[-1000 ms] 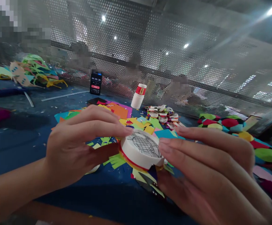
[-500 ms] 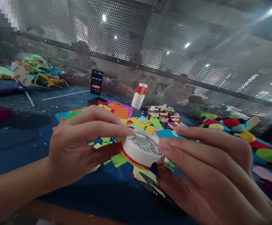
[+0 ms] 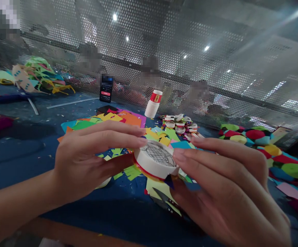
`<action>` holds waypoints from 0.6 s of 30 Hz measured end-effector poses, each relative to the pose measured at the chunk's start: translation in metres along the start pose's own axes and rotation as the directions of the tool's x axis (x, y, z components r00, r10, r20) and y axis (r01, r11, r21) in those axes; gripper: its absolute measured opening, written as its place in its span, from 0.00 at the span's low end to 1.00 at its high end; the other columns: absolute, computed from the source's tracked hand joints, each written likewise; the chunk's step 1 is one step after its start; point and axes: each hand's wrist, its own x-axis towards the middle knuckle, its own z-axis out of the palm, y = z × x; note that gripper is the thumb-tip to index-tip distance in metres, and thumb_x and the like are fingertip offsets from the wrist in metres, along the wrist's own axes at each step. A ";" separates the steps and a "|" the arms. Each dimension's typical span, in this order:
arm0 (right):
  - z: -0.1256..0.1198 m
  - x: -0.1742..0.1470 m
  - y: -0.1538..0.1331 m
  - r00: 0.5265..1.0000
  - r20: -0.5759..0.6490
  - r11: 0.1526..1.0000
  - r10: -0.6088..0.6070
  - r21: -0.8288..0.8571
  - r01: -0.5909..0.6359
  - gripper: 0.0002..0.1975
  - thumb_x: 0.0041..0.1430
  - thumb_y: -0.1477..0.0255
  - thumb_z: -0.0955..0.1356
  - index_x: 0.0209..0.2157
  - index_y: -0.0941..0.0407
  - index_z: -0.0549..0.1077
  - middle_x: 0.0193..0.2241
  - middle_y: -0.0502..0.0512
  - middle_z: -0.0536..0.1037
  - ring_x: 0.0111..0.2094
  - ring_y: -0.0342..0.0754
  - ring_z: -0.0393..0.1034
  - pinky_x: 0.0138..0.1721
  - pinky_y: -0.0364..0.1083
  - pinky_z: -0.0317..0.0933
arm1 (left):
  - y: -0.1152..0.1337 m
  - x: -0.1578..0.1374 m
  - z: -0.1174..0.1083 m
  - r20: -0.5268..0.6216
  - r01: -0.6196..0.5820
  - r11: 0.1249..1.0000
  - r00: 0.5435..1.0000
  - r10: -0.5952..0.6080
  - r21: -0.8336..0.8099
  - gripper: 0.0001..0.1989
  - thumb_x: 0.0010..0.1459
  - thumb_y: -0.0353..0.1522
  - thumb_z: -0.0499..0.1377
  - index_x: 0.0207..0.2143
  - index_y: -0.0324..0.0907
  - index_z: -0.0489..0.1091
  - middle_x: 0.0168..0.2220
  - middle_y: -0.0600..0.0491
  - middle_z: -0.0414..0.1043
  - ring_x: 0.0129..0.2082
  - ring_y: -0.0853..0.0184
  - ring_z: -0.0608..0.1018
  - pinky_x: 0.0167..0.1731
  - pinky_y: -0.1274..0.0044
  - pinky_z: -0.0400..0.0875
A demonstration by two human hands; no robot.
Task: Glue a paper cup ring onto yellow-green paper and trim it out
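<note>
The white disc (image 3: 156, 162) is held above the table (image 3: 36, 157), beyond the scissors (image 3: 164, 205). Fingers of the left hand (image 3: 83, 159) and right hand (image 3: 223, 187) grip its opposite edges. The cup stack (image 3: 152, 105) stands farther beyond the scissors.

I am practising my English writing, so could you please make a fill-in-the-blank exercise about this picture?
The left hand and the right hand hold a round piece whose wall is coloured ____.
The phone stands to the ____ of the stacked cups.
The cups' printed band is coloured mostly ____.
Missing words: white; left; red.
</note>
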 end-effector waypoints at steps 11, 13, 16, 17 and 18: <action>0.006 0.008 0.008 0.999 0.027 0.999 -0.017 0.029 0.016 0.13 0.66 0.78 0.74 0.51 0.58 0.76 0.42 0.58 0.89 0.52 0.55 0.80 0.55 0.53 0.72 | 0.003 -0.002 -0.004 0.018 -0.075 0.977 0.997 0.073 0.198 0.06 0.67 0.35 0.71 0.45 0.53 0.81 0.50 0.59 0.85 0.45 0.68 0.86 0.50 0.80 0.81; 0.008 0.007 0.008 1.000 0.017 1.000 -0.011 0.020 0.011 0.12 0.66 0.77 0.74 0.51 0.57 0.76 0.42 0.57 0.89 0.51 0.56 0.80 0.54 0.53 0.72 | 0.003 -0.003 -0.005 0.022 -0.089 0.971 0.996 0.087 0.222 0.07 0.66 0.34 0.71 0.46 0.52 0.81 0.50 0.58 0.84 0.45 0.69 0.85 0.50 0.80 0.81; 0.006 0.007 0.006 1.000 0.010 1.000 -0.015 0.023 0.015 0.14 0.64 0.78 0.75 0.50 0.57 0.77 0.41 0.57 0.89 0.51 0.56 0.81 0.54 0.53 0.72 | 0.002 -0.003 -0.005 0.019 -0.132 0.965 0.991 0.131 0.227 0.08 0.66 0.32 0.72 0.47 0.48 0.80 0.50 0.55 0.82 0.45 0.71 0.83 0.46 0.81 0.80; 0.005 0.008 0.006 1.000 0.013 1.000 -0.009 0.025 0.009 0.14 0.64 0.79 0.75 0.50 0.58 0.77 0.42 0.58 0.89 0.51 0.56 0.81 0.54 0.53 0.72 | 0.002 -0.002 -0.006 0.020 -0.147 0.964 0.989 0.146 0.223 0.09 0.65 0.32 0.72 0.47 0.47 0.80 0.50 0.55 0.81 0.44 0.72 0.82 0.44 0.81 0.79; 0.004 0.008 0.006 1.000 0.017 1.000 -0.007 0.024 0.006 0.14 0.64 0.80 0.75 0.50 0.58 0.77 0.42 0.59 0.88 0.52 0.56 0.80 0.54 0.53 0.72 | 0.002 -0.002 -0.006 0.020 -0.155 0.963 0.988 0.154 0.220 0.09 0.65 0.32 0.72 0.47 0.46 0.80 0.50 0.54 0.80 0.44 0.72 0.82 0.43 0.81 0.79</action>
